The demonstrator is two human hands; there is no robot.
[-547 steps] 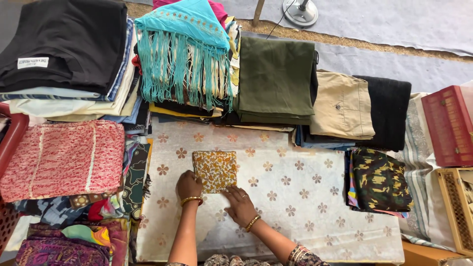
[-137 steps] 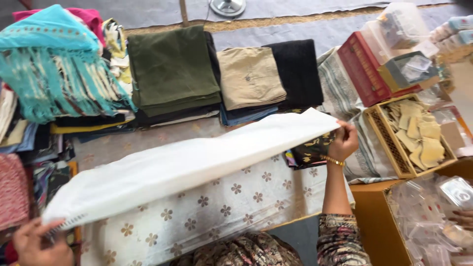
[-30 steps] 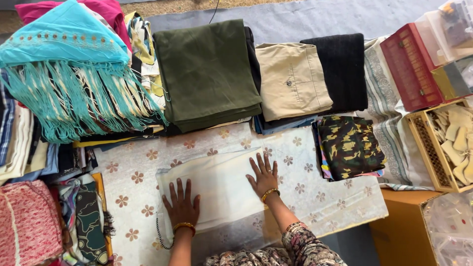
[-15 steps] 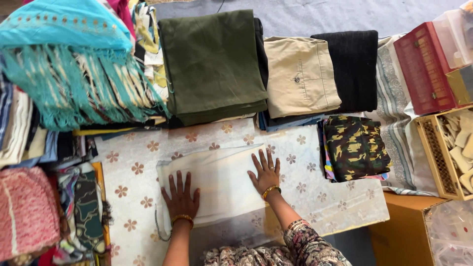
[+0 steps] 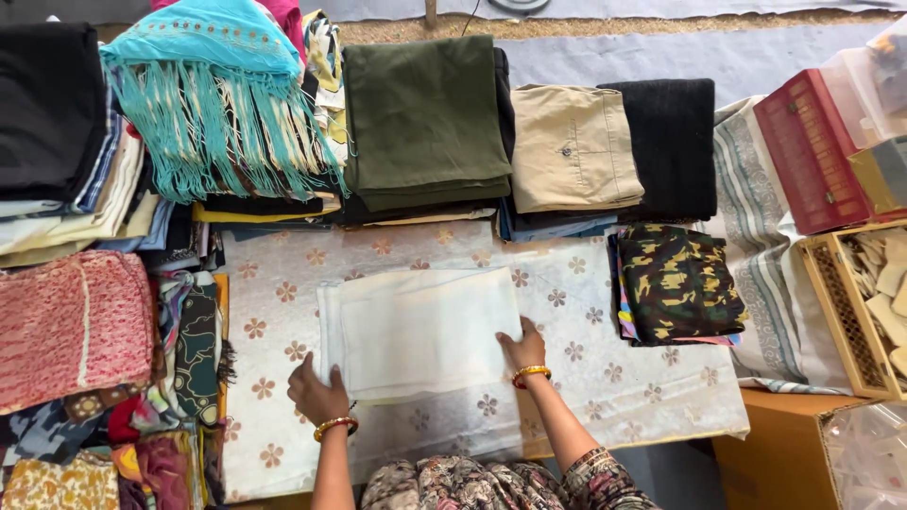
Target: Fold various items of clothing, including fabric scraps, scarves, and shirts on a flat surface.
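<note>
Now the white cloth [image 5: 420, 331] lies as a folded rectangle in the middle of the flowered sheet [image 5: 605, 378], where half a second ago both palms lay spread flat on top of it. The left hand [image 5: 316, 392] has dropped to the near left corner and pinches that edge, and the right hand [image 5: 524, 348] grips the near right corner, so pressing has given way to taking hold along the near side, with the camouflage cloth [image 5: 678, 281] just to the right

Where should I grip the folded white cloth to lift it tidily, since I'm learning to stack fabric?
Grip the folded white cloth by its two near corners, coming from the near side, probably best. It lies flat with layered edges there, and the left hand and right hand already rest at those corners.
</note>
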